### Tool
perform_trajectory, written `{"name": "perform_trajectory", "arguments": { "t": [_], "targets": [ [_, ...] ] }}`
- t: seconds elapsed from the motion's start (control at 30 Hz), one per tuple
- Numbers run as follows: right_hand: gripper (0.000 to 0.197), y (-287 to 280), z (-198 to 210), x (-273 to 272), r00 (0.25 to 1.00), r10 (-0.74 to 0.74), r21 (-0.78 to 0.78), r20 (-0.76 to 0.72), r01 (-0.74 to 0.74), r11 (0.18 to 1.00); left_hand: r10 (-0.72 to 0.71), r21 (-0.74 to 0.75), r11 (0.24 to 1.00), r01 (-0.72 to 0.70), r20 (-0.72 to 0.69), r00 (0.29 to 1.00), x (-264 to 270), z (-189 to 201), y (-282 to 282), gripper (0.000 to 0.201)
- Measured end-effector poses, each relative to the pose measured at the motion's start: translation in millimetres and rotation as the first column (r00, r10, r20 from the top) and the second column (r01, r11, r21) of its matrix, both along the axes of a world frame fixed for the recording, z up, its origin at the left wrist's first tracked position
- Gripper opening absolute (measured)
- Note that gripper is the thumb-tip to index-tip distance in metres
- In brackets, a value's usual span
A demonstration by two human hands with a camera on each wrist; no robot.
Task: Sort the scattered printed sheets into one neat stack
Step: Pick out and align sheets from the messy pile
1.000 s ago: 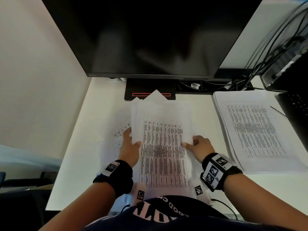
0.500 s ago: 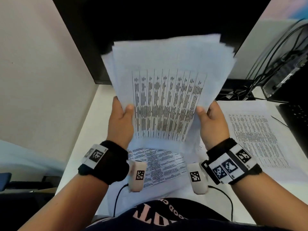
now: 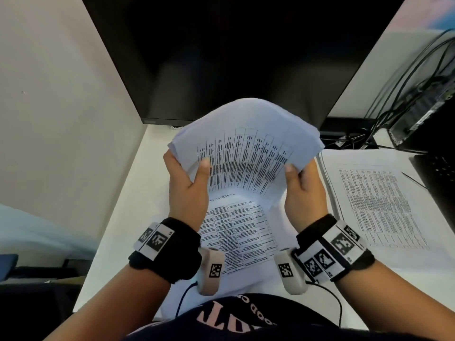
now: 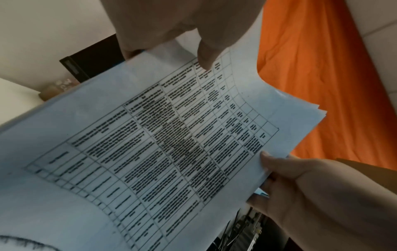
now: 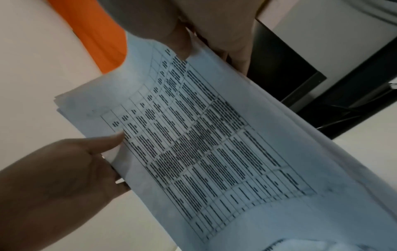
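Observation:
I hold a bundle of printed sheets (image 3: 248,153) in the air above the white desk (image 3: 128,207), table print facing me. My left hand (image 3: 187,178) grips its left edge, thumb on the front. My right hand (image 3: 302,185) grips the right edge the same way. The bundle bows, its top curling toward the monitor. In the left wrist view the bundle (image 4: 171,144) fans slightly at its far corner. The right wrist view shows the bundle's (image 5: 204,144) edges uneven. One printed sheet (image 3: 236,235) lies on the desk beneath my hands. A stack of sheets (image 3: 376,205) lies at the right.
A dark monitor (image 3: 234,57) stands close behind the bundle. Cables and a black device (image 3: 418,114) sit at the back right, with a keyboard corner (image 3: 438,173) beside the right stack. A wall closes the left side.
Both hands lifted the bundle off the desk and held it upright. Since then it has come lower and its top has bent away toward the monitor.

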State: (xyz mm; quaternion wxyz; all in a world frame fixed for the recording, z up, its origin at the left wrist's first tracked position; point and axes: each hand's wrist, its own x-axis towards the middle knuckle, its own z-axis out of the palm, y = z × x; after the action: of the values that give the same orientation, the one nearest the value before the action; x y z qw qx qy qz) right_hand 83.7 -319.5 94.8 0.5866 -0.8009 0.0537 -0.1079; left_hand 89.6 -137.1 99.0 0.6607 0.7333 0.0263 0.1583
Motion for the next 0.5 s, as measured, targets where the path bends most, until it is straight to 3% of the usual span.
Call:
{"name": "perform_trajectory", "arguments": {
  "t": [0.17, 0.3, 0.4, 0.5],
  "targets": [
    [0.032, 5, -1, 10, 0.999, -0.034, 0.093, -0.018, 0.036, 0.995, 0.025, -0.015, 1.000, -0.026, -0.083, 0.996, 11, -15, 0, 0.032],
    [0.035, 4, -16, 13, 0.991, 0.011, 0.085, -0.130, 0.000, 0.996, -0.004, 0.009, 1.000, 0.006, -0.211, 0.977, 14, -32, 0, 0.027],
    [0.033, -3, -17, 14, 0.983, -0.009, 0.061, -0.184, 0.020, 0.998, 0.058, 0.016, 0.998, -0.056, -0.223, 0.973, 14, -33, -1, 0.031],
    [0.032, -16, -10, 15, 0.989, -0.028, 0.077, -0.148, 0.040, 0.996, 0.076, -0.001, 0.997, -0.078, -0.213, 0.974, 18, -29, -1, 0.033]
  ]
}}
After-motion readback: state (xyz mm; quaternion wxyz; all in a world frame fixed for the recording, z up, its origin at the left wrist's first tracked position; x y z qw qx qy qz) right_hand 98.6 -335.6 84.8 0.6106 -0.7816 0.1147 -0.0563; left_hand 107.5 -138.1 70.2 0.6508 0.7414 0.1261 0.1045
